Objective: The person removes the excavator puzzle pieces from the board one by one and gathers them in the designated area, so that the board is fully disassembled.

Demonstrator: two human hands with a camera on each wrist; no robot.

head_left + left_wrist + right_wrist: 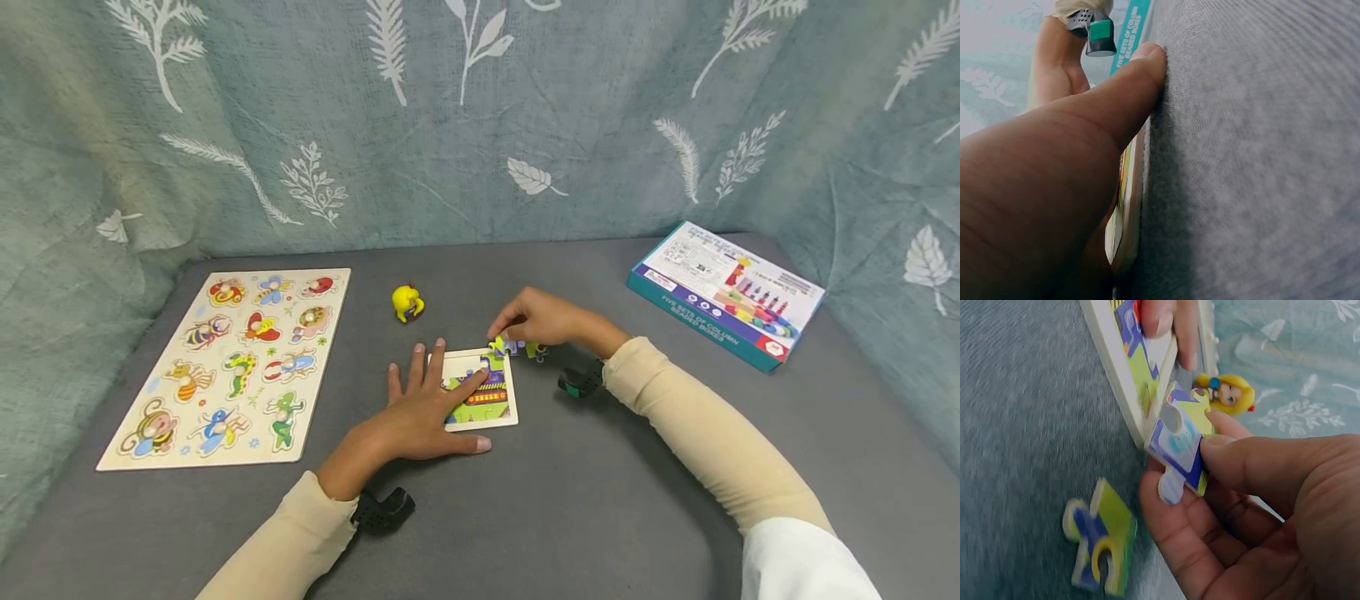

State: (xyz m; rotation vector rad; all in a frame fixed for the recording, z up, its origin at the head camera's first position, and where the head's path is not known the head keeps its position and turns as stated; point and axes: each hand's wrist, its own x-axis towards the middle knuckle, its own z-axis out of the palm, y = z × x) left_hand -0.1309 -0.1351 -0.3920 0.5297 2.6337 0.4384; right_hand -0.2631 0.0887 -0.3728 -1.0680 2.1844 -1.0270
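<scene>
A small jigsaw puzzle in a pale wooden tray (517,408) lies in the middle of the table, partly filled with green, purple and orange pieces. Across its left side rests my left hand (427,412), fingers straight and spread, the thumb on the table along the near edge. My right hand (543,317) pinches a purple, yellow and white jigsaw piece (1180,440) between thumb and fingers, just beyond the tray's far right corner. Another jigsaw piece (1105,540), green and blue with a yellow ring, lies on the table beside that hand.
A yellow-haired figurine (407,303) stands behind the tray. To the left lies a large wooden insect puzzle board (225,375). A teal-edged toy box (723,292) sits at the back right. Behind the grey table hangs a leaf-patterned curtain (465,167).
</scene>
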